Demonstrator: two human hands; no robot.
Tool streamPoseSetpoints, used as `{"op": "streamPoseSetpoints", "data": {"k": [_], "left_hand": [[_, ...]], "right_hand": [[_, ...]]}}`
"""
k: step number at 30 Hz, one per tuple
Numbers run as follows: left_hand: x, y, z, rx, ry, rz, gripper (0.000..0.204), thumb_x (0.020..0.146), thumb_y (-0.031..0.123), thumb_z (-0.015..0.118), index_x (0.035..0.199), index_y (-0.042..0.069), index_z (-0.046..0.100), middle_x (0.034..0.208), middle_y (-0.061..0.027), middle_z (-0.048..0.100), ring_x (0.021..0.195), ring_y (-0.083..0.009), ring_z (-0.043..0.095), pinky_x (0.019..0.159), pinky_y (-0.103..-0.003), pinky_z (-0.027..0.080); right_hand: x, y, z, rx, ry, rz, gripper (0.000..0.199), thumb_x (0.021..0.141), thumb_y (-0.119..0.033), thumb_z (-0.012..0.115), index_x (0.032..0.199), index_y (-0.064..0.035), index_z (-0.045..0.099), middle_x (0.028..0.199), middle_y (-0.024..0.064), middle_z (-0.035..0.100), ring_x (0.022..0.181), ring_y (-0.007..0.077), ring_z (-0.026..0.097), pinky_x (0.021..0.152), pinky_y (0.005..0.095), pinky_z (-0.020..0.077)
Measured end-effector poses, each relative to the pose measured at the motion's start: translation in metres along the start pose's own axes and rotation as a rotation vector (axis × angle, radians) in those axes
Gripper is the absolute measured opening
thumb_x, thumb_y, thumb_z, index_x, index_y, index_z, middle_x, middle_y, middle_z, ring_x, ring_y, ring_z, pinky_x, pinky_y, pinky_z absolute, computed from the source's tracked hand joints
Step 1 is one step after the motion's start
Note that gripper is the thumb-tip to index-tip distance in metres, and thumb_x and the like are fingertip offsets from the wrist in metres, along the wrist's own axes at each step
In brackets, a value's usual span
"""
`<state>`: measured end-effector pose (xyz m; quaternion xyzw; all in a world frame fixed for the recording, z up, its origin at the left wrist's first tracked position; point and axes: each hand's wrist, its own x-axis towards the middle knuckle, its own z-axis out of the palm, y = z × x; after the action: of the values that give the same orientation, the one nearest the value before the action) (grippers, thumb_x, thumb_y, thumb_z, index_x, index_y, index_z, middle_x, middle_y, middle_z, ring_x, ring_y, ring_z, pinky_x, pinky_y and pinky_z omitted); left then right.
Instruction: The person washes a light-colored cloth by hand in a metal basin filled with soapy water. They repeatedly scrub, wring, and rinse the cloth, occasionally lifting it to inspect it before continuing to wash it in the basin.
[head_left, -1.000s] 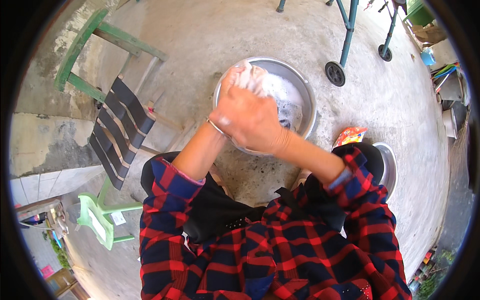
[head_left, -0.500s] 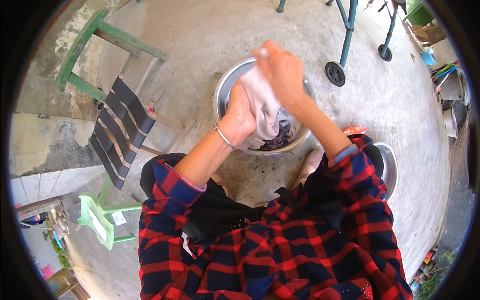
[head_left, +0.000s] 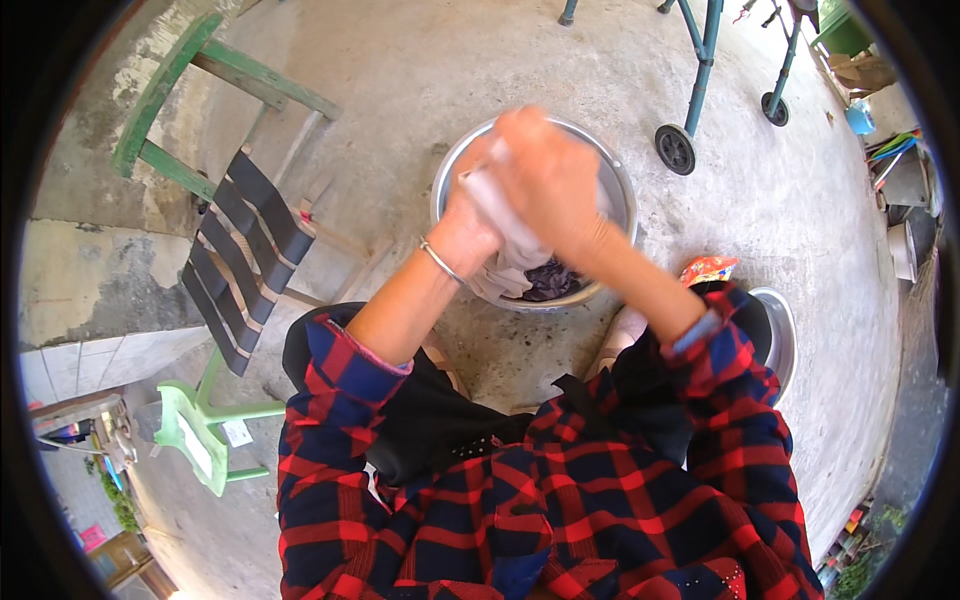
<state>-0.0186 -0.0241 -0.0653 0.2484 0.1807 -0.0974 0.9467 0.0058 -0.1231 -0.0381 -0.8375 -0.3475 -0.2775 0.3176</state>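
Note:
Both my hands are over a round metal basin [head_left: 628,205] on the floor between my feet. A wet-looking pale pinkish-white cloth [head_left: 508,232] is bunched between them and hangs down into the basin. My left hand [head_left: 463,228], below a silver bangle, is closed around the cloth's left side. My right hand [head_left: 552,182], smeared by motion, is closed over the upper part of the cloth and presses against the left hand. Dark wet fabric [head_left: 550,283] lies in the basin under them. The right hand hides most of the basin's inside.
A second metal basin [head_left: 785,340] stands by my right leg, near a red-orange packet [head_left: 708,269]. To the left are a wooden chair with black straps [head_left: 235,270] and a green plastic stool [head_left: 190,430]. A wheeled blue frame [head_left: 703,80] stands far right.
My right hand has come down and toward the left hand, so the two now meet over the cloth. Less of the cloth shows between them.

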Motion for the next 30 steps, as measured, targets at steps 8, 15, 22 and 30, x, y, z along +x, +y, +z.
{"op": "streamPoseSetpoints", "data": {"k": [8, 15, 22, 30], "left_hand": [[-0.008, -0.014, 0.019, 0.034, 0.035, -0.019, 0.027, 0.094, 0.03, 0.048, 0.109, 0.011, 0.059, 0.104, -0.0039, 0.064, 0.098, -0.0204, 0.062, 0.085, -0.037, 0.053], [0.022, -0.003, -0.046, -0.157, -0.25, -0.079, 0.035, 0.096, 0.035, 0.044, 0.115, 0.008, 0.056, 0.108, -0.006, 0.063, 0.1, -0.0211, 0.061, 0.088, -0.038, 0.052], [0.003, -0.006, -0.001, 0.0, 0.026, -0.026, 0.035, 0.096, 0.036, 0.045, 0.114, 0.009, 0.058, 0.11, -0.0061, 0.064, 0.1, -0.0219, 0.061, 0.089, -0.037, 0.052], [0.018, -0.017, -0.007, -0.011, -0.038, 0.001, 0.03, 0.098, 0.033, 0.042, 0.107, 0.011, 0.059, 0.099, -0.0059, 0.064, 0.086, -0.0226, 0.064, 0.077, -0.038, 0.054]], "right_hand": [[0.021, 0.047, -0.004, 0.052, -0.198, 0.322, 0.015, 0.084, -0.025, 0.06, 0.081, -0.0115, 0.056, 0.078, 0.0092, 0.055, 0.073, 0.0266, 0.063, 0.051, 0.0412, 0.0484], [-0.024, -0.033, -0.002, 0.148, -0.021, -0.262, 0.011, 0.08, -0.021, 0.065, 0.085, -0.0114, 0.061, 0.079, 0.0112, 0.059, 0.065, 0.0299, 0.062, 0.052, 0.0412, 0.0473], [0.001, 0.012, 0.007, -0.049, -0.074, 0.158, 0.016, 0.082, -0.024, 0.063, 0.09, -0.0094, 0.063, 0.082, 0.0119, 0.062, 0.068, 0.0296, 0.064, 0.053, 0.0422, 0.0493], [0.005, 0.039, 0.001, 0.006, -0.201, 0.055, 0.016, 0.083, -0.023, 0.059, 0.086, -0.0074, 0.06, 0.082, 0.0145, 0.06, 0.079, 0.0261, 0.065, 0.051, 0.0414, 0.0496]]}}
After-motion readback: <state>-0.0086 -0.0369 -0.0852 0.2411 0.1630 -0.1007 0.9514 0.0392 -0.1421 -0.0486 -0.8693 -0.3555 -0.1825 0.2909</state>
